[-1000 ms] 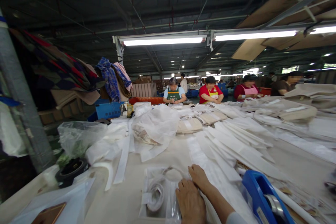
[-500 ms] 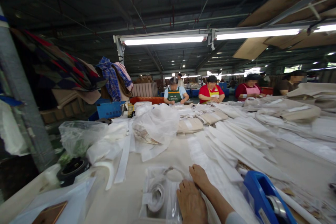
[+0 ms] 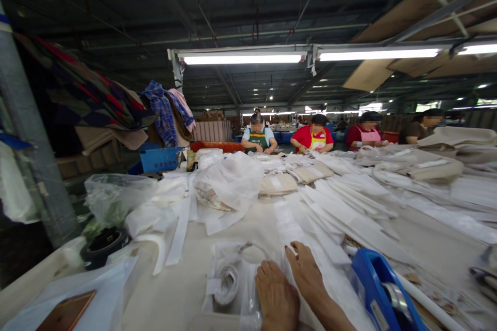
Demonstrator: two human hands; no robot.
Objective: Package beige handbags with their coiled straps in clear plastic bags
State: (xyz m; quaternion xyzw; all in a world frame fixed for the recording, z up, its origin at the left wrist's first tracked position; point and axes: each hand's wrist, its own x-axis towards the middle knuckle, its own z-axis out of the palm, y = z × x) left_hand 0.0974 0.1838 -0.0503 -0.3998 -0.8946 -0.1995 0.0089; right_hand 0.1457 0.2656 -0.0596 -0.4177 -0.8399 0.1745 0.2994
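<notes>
My left hand lies flat, palm down, on the right side of a clear plastic bag. Inside the bag sits a rolled pale strap, with a thin looped cord or handle above it. Just right of the left hand is my right hand, its fingers spread and nothing seen in them. It is over the edge of the white sheets; whether it touches them I cannot tell. A blue tape dispenser stands to the right of my hands.
Stacked white strips and folded beige bags cover the table's right and far parts. A large crumpled plastic bag lies ahead. At left are a phone and a black round object. Several people sit across the table.
My right hand has drawn away from the left hand and spread its fingers. My left hand stays on the clear bag. The view has shifted slightly.
</notes>
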